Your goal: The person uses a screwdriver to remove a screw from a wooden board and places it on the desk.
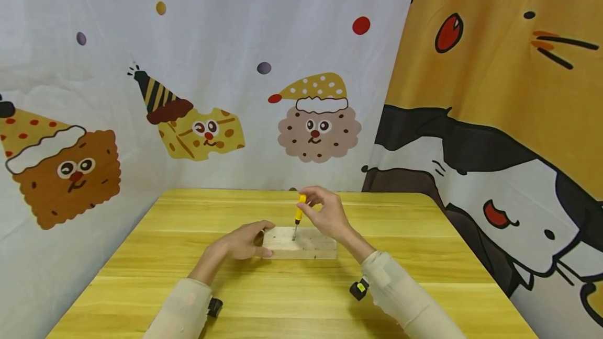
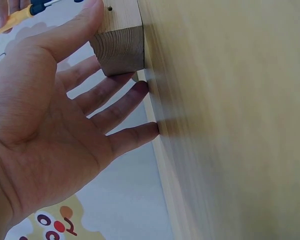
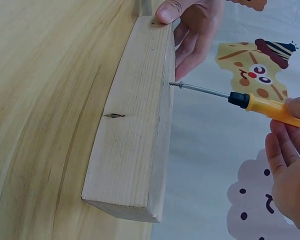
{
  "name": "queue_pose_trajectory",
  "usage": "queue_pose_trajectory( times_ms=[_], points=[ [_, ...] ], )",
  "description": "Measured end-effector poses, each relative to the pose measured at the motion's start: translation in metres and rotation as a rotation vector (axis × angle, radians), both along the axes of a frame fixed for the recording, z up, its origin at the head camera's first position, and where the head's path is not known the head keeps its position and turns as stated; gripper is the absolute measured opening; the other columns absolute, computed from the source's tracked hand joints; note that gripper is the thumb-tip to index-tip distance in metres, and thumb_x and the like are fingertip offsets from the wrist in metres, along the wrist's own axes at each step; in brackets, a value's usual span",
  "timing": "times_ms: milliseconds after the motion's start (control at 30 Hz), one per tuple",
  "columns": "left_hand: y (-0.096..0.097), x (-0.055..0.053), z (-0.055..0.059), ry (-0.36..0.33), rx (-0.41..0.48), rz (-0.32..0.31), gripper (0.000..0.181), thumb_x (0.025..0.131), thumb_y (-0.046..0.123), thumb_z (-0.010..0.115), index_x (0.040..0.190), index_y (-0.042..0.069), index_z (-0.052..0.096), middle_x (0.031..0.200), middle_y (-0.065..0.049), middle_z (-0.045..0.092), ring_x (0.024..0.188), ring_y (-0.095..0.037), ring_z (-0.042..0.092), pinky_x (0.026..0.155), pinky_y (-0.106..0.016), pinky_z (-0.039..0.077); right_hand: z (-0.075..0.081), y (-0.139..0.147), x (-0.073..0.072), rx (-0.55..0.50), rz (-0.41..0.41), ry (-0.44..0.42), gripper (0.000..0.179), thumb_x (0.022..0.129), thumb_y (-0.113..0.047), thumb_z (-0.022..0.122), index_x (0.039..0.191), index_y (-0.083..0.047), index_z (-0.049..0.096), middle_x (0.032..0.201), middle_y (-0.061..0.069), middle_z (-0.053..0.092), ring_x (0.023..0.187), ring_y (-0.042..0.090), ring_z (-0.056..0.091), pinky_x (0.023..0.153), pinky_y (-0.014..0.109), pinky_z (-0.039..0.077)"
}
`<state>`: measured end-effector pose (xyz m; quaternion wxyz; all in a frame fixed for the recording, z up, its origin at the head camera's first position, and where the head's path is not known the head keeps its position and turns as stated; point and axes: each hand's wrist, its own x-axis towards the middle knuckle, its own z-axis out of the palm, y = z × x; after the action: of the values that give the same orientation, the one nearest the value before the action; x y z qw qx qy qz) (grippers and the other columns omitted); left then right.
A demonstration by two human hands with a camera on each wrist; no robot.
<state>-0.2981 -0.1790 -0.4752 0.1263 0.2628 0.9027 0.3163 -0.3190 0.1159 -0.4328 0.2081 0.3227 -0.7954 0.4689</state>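
A pale wooden block (image 1: 313,247) lies on the table with its long side toward me. At its left end my left hand (image 1: 242,241) grips it, thumb on the near side and fingers reaching behind; the end grain of the block (image 2: 121,49) shows in the left wrist view. My right hand (image 1: 328,214) holds a yellow-and-black screwdriver (image 1: 299,213) by its handle, nearly upright over the block. In the right wrist view, the tip of the screwdriver (image 3: 267,106) meets a screw (image 3: 175,84) that stands partly out of the block's top face.
The yellow wood-grain table (image 1: 282,297) extends around the block on all sides. Behind it hangs a white curtain (image 1: 226,56) with cartoon figures, and an orange printed curtain (image 1: 471,77) is on the right. Small dark devices sit at both wrists.
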Motion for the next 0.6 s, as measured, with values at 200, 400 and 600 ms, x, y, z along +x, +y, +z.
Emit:
queue_pose_trajectory(
  times_ms=[200,400,600],
  points=[
    [0.001,-0.001,0.000,0.003,-0.010,0.006,0.084,0.104,0.040,0.084,0.169,0.002,0.047,0.168,-0.023,0.056,0.154,-0.047,0.057,0.129,-0.068,0.046,0.002,0.005,0.001,-0.011,0.007,-0.015,0.029,0.101,-0.007,0.086,0.129,-0.008,0.080,0.107,0.010,0.084,0.091,0.023,0.080,0.085,0.028,0.069],
    [-0.001,0.002,0.000,0.001,-0.012,0.002,0.086,0.105,0.042,0.083,0.171,0.003,0.044,0.172,-0.024,0.052,0.156,-0.048,0.054,0.131,-0.069,0.044,0.003,0.012,0.001,-0.058,-0.007,-0.083,0.027,0.101,-0.007,0.086,0.127,-0.008,0.080,0.108,0.011,0.085,0.092,0.023,0.080,0.085,0.031,0.068],
    [-0.002,0.005,0.000,0.018,-0.014,-0.013,0.090,0.105,0.045,0.082,0.174,0.005,0.040,0.177,-0.024,0.044,0.161,-0.050,0.047,0.132,-0.073,0.039,0.005,0.023,0.002,-0.107,-0.026,-0.107,0.026,0.100,-0.006,0.087,0.124,-0.008,0.079,0.107,0.013,0.085,0.093,0.024,0.082,0.088,0.032,0.069]
  ],
)
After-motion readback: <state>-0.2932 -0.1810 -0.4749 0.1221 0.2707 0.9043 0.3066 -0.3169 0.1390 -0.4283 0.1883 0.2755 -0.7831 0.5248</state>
